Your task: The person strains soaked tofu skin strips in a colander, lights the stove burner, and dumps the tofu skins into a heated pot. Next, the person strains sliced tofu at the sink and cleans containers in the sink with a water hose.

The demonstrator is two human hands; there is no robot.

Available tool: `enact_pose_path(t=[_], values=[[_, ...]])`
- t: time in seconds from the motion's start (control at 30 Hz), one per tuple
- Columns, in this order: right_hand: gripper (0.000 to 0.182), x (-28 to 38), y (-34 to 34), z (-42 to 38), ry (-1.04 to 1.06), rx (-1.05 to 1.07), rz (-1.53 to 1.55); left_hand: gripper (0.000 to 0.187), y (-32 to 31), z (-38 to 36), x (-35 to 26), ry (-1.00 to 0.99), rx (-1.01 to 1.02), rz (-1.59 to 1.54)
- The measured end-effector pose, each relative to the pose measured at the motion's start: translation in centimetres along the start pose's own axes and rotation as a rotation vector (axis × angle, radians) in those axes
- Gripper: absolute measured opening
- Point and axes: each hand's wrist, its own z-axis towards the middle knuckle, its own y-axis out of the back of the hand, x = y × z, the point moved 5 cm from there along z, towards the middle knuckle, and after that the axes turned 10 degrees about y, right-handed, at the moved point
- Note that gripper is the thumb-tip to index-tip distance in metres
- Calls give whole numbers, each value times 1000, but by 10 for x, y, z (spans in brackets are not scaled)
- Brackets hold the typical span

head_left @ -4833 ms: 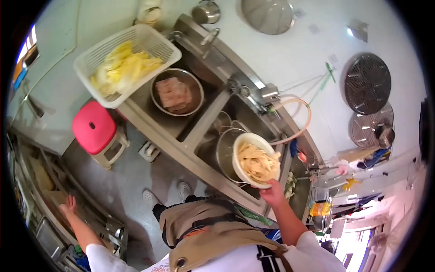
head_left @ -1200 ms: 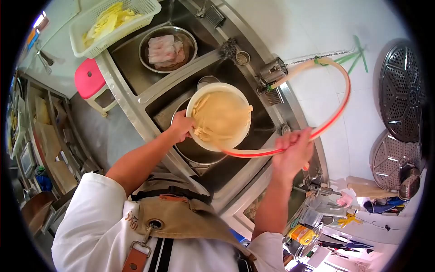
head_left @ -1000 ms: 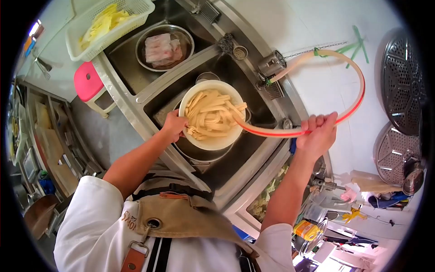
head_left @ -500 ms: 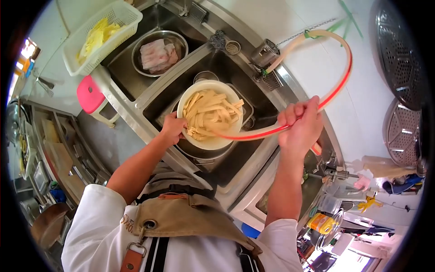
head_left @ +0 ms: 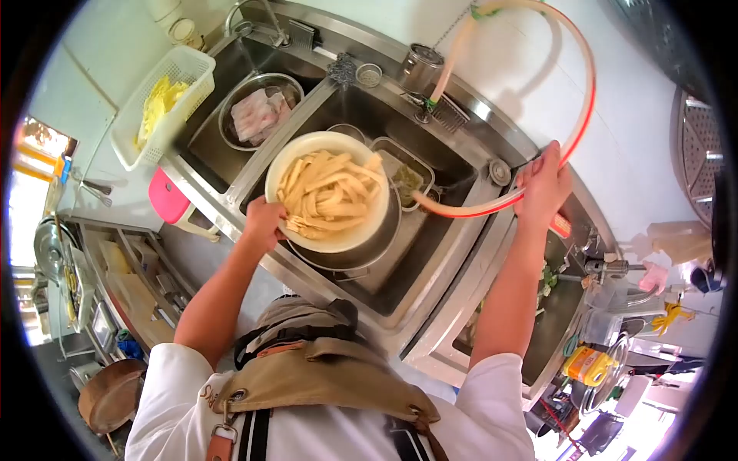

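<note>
A round, cream-white bowl (head_left: 329, 244), heaped with flat, pale-yellow strips (head_left: 327, 192), is held above the stainless-steel sink (head_left: 411, 269) by the left hand (head_left: 265, 225), whose grip is closed on the left rim. That rim is best kept firmly pinched and the bowl near level, since strips lie over the right edge and could be spilled. Beneath it, a wide steel pot (head_left: 380, 252) is partly covered; whether the bowl is rested on it cannot be told. A translucent hose with a red stripe (head_left: 590, 84) is clasped by the right hand (head_left: 544, 187), its tip hung just beside the bowl; whether water is being let out is unclear. The tip would best be guided low, so that splashing is limited. Farther off, a rectangular metal tray (head_left: 415, 163) with greenish contents is seen in the same basin. Spray should be kept from the round steel basin (head_left: 294, 96) of pale-pink meat (head_left: 257, 117) in the next compartment, and from the white, perforated plastic basket (head_left: 197, 83) of yellow leaves (head_left: 160, 107) beyond.
</note>
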Motion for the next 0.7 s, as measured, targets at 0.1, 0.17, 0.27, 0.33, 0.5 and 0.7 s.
enact_pose_path(t=[0.1, 0.17, 0.27, 0.33, 0.5, 0.7], values=[[38, -76, 38, 24, 296, -31, -506, 38, -1, -8, -20, -30, -9, 42], [40, -122, 37, 7, 189, 13, -580, 36, -3, -14, -31, -61, -15, 90], [34, -173, 30, -31, -21, 213, -532, 34, -3, -24, -36, -53, -36, 109], [29, -210, 39, -58, 87, 314, -688, 31, -1, -35, -32, -21, -57, 64], [54, -218, 25, -189, -232, 515, -452, 30, 0, -49, 10, 69, -23, -8], [33, -177, -4, -278, -1233, 611, 298, 29, 3, -57, 71, 126, -58, -9]])
